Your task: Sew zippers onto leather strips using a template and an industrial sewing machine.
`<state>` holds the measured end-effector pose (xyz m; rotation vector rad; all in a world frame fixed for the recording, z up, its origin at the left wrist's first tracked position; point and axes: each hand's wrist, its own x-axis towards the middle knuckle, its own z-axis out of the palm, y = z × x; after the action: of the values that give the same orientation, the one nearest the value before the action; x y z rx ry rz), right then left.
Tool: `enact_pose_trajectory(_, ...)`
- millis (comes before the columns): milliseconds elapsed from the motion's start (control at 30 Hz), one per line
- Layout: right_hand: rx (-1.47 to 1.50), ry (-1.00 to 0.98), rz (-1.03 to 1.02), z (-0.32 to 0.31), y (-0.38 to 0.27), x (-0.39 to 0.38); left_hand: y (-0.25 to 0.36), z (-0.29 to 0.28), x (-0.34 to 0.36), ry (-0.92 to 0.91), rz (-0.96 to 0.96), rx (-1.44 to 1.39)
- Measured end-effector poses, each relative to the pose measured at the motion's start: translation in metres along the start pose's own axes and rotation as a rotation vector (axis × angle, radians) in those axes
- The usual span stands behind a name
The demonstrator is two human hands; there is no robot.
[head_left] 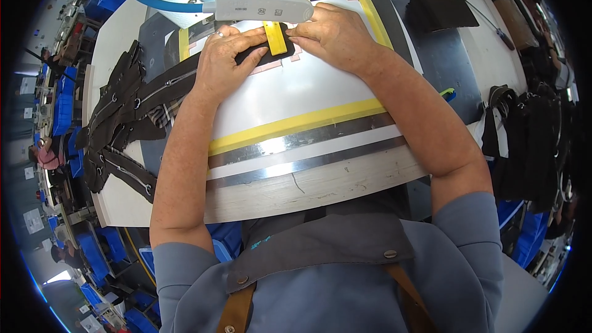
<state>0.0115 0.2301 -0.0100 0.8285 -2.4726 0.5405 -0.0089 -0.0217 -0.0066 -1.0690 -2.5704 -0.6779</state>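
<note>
A black fabric strip with a metal zipper (166,86) runs from the left under my left hand (223,61). A small flat yellow piece (275,38) lies on the strip's black end (264,58), between my hands. My left hand holds the strip, its fingertips at the yellow piece's left edge and its thumb bent at the strip's near edge. My right hand (338,38) pinches the right edge of the black end with thumb and forefinger. A white device head on a blue hose (262,8) hangs just beyond and hides part of the right fingers.
Under my hands is a white sheet (296,95) edged with yellow tape (296,126). More black zippered pieces (114,117) pile at the left. Folded black fabric (441,12) and a screwdriver (502,37) lie at the far right. Black garments (530,142) hang at the right edge.
</note>
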Motion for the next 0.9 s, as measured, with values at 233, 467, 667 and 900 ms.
enact_pose_trajectory(233,-0.023,0.015,0.008,0.0042,0.0013,-0.0012,0.0012,0.0012,0.0011,0.024,-0.028,0.011)
enact_pose_trajectory(467,0.015,0.014,0.016,0.0039,0.0038,-0.0013,0.0006,-0.0012,0.0012,0.057,-0.019,-0.019)
enact_pose_trajectory(667,0.067,0.006,0.053,0.0061,0.0053,-0.0004,-0.0026,-0.0059,0.0002,0.101,-0.052,-0.071)
enact_pose_trajectory(900,0.104,-0.022,0.086,0.0049,0.0055,-0.0003,-0.004,-0.0061,0.0009,0.094,-0.052,-0.081)
